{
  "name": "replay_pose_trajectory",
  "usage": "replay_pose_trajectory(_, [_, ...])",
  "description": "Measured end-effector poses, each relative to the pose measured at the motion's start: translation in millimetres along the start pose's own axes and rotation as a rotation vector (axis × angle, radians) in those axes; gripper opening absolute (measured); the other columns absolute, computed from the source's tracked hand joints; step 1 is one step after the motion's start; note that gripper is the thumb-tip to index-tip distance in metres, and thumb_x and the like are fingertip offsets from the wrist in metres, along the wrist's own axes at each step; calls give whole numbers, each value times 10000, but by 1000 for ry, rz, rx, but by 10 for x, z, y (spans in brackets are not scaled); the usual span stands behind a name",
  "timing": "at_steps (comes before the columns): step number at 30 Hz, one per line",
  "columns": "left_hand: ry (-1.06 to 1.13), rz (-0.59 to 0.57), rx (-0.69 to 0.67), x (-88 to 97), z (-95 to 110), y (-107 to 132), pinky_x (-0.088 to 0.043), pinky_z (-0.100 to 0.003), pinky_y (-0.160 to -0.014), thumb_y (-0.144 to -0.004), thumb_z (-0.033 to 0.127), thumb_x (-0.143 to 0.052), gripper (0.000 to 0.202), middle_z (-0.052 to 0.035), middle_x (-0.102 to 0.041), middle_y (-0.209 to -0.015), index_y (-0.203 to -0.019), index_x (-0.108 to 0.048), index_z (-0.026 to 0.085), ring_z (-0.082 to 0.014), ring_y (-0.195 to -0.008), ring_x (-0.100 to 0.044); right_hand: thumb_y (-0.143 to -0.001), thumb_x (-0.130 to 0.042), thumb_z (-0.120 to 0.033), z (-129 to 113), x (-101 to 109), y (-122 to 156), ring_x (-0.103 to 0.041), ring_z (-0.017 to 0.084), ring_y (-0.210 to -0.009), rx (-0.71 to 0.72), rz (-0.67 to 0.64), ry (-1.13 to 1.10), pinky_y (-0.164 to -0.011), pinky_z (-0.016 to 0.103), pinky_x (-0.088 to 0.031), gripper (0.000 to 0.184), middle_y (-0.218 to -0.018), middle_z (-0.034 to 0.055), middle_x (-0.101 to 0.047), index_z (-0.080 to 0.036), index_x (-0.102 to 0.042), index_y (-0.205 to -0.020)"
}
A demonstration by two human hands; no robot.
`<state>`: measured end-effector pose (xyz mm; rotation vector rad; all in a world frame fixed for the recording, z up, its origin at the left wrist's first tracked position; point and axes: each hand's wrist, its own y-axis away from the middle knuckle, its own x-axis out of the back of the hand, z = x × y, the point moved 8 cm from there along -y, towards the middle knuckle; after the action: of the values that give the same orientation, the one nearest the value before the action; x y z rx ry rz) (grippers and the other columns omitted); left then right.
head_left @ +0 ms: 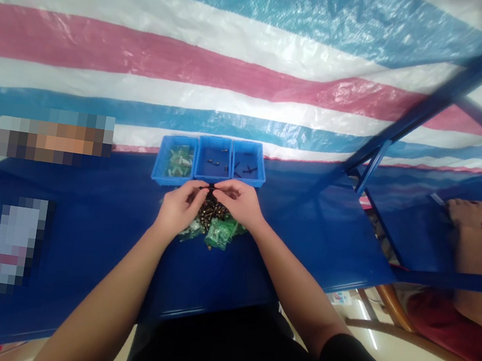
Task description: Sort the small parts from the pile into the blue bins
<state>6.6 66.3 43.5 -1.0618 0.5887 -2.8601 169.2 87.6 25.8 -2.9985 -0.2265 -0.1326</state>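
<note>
My left hand [180, 203] and my right hand [238, 201] meet over a blue table [95, 226], fingers pinched together on a small dark part [209, 187] held between them. Under the hands lies a heap of small dark and brassy parts [211, 211] with several green plastic bags [219, 232] around it. Just behind stand three blue trays side by side: the left tray [161, 160] holds pale green pieces, the middle tray [202, 165] a few dark bits, the right tray [260, 171] some dark pieces.
A striped blue, white and pink tarp [195, 60] hangs behind the table. Slanted blue frame bars [431, 105] cross at right. Another person's hands [478, 215] rest on a neighbouring blue table at far right. Blurred objects sit at left.
</note>
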Motion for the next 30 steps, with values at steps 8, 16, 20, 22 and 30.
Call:
replay_pose_trajectory(8, [1,15,-34,-7,13,-1,-501,-202,-644,-925,406,-546,283,-1,-726,-814,-1084,-666,205,-120,-706,-679,-779,-715,-344,-28,17,4,-673,142,-728,-10,8,-11,-704,271,-551,236,-848,45,-741,-180,-730,-948])
replay_pose_trajectory(16, [-12,13,-25,-21,-34,-3,-493,-203,-627,-922,391,-560,259,5,-728,-809,-1082,-668,217,-125,-696,-682,-778,-724,-338,23,6,2,-687,154,-764,-11,13,-22,-737,289,-560,243,-886,51,-748,-190,-731,-971])
replay_pose_trajectory(20, [-16,16,-33,-15,-28,3,-491,-210,-634,-920,391,-563,259,2,-725,-804,-1078,-670,215,-129,-694,-677,-782,-719,-342,27,5,1,-684,152,-763,-15,8,-7,-736,289,-560,246,-894,48,-750,-195,-732,-979])
replay_pose_trajectory(22, [-17,18,-31,-14,-29,5,-490,-212,-638,-920,393,-562,263,3,-724,-804,-1079,-671,216,-128,-693,-675,-782,-718,-341,15,6,3,-680,149,-751,-18,9,-3,-725,285,-558,246,-886,47,-749,-192,-733,-978])
replay_pose_trajectory(30, [-25,4,-13,-25,-44,6,-495,-217,-650,-928,401,-544,265,-1,-726,-794,-1057,-673,209,-134,-692,-676,-781,-720,-336,-4,2,7,-683,158,-748,-12,3,8,-715,294,-558,246,-871,48,-747,-192,-738,-981])
